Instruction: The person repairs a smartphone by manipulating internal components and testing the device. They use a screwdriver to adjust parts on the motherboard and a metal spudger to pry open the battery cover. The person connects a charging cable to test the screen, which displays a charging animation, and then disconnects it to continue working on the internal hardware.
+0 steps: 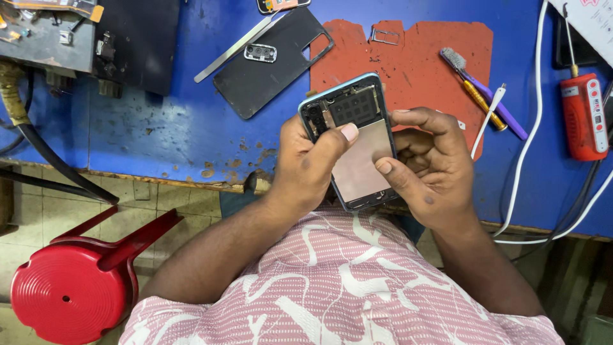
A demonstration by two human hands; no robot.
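Nearest the camera, the left hand and right hand together gripped an opened phone just above the near edge of the blue desk, the left thumb pressed on its bare back and the right thumb on its lower half. With its cover off it looked light, stiff and fragile, best held by the frame edges. Farther off lay its black back cover, a small card tray on a red mat, and a brush; no containers showed.
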